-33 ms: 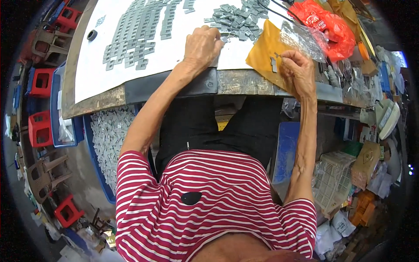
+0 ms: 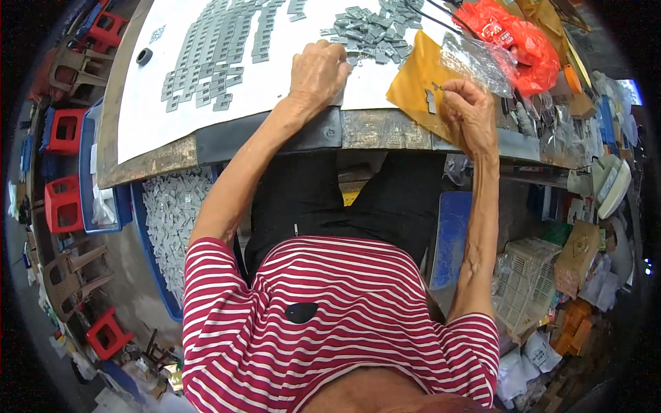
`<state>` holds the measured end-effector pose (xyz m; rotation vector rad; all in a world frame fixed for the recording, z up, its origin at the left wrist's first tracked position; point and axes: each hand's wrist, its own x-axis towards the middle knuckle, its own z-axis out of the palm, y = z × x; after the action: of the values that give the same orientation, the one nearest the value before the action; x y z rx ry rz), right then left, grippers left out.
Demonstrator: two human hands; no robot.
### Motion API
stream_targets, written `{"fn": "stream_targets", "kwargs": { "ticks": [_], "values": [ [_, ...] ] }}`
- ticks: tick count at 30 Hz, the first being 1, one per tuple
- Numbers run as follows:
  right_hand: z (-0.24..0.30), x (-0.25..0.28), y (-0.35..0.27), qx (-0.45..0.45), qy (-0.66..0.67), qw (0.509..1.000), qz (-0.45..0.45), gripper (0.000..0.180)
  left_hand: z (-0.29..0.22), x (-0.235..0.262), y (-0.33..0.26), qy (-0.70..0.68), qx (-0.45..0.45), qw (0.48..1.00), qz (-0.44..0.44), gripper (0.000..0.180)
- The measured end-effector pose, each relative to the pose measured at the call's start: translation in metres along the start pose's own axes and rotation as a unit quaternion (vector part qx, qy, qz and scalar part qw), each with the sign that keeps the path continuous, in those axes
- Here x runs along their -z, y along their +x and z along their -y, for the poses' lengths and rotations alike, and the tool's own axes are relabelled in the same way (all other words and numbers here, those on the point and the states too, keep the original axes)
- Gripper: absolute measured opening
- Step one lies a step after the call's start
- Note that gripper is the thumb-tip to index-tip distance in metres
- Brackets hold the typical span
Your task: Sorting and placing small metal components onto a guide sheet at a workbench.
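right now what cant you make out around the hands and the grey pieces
- Head view: what the left hand covers; its fingertips are bent under against the white sheet.
- Head view: the small part pinched by the right hand is too tiny to identify.
- Head view: the loose grey pieces and red bag are cut by the top edge.

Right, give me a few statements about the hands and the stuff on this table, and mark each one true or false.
1. The left hand rests on the white sheet beside the loose pile of grey parts. True.
2. The right hand lies flat and empty. False: its fingertips pinch a small thin piece over the yellow envelope.
3. Grey parts lie in neat rows on the sheet's left half. True.
4. The red plastic bag sits at the table's left end. False: it is at the right.
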<state>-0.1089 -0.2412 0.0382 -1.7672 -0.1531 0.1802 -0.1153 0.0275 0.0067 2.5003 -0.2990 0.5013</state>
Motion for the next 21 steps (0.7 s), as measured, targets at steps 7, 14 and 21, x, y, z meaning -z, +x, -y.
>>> {"fn": "stream_targets", "kwargs": {
  "ticks": [7, 14, 21],
  "values": [
    [-0.005, -0.009, -0.002, -0.003, 0.119, 0.993, 0.015, 0.015, 0.002, -0.002, 0.004, -0.012, -0.011, 1.000, -0.013, 0.017],
    [-0.004, -0.018, -0.005, -0.006, 0.194, 0.980, 0.052, 0.010, -0.007, 0.001, 0.002, -0.146, -0.001, 0.989, -0.030, 0.011],
    [-0.002, -0.019, -0.007, -0.025, 0.293, 0.953, 0.077, 0.013, -0.033, 0.016, -0.004, -0.402, 0.104, 0.909, -0.019, 0.023]
  ]
}}
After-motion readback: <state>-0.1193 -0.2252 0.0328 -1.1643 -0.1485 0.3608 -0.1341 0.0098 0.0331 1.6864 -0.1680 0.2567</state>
